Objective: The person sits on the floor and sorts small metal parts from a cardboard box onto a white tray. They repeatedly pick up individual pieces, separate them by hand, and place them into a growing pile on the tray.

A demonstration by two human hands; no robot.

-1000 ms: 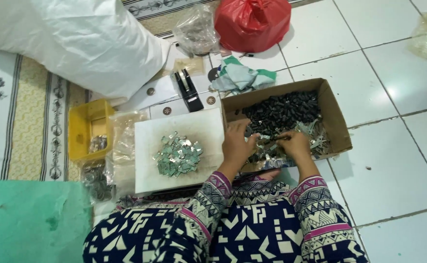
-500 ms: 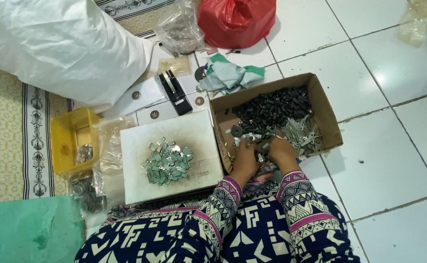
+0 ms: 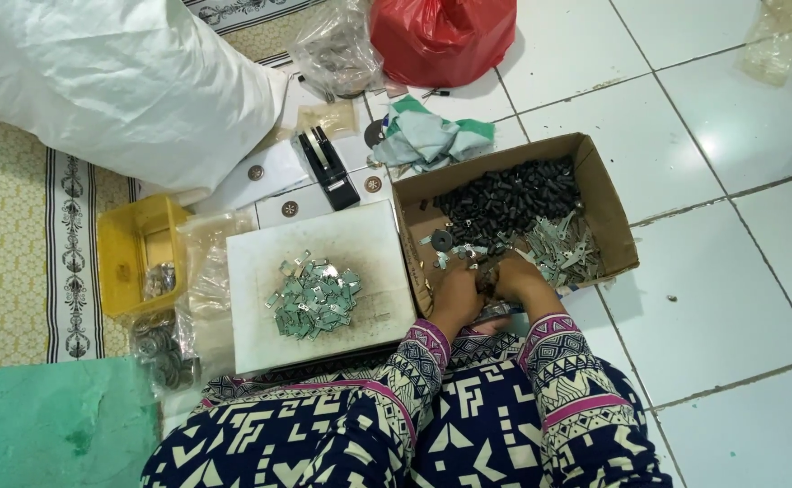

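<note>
You are sitting on a white tiled floor [image 3: 757, 298]. Directly on it lies an open cardboard box [image 3: 614, 212] of small dark and metal parts, with a white board [image 3: 323, 239] just beside it carrying a heap of metal clips. A yellow tray [image 3: 129, 239] rests past the board, on a patterned mat [image 3: 25, 244]. A red bag [image 3: 441, 36] and a big white sack [image 3: 116, 81] sit along the far edge.
</note>
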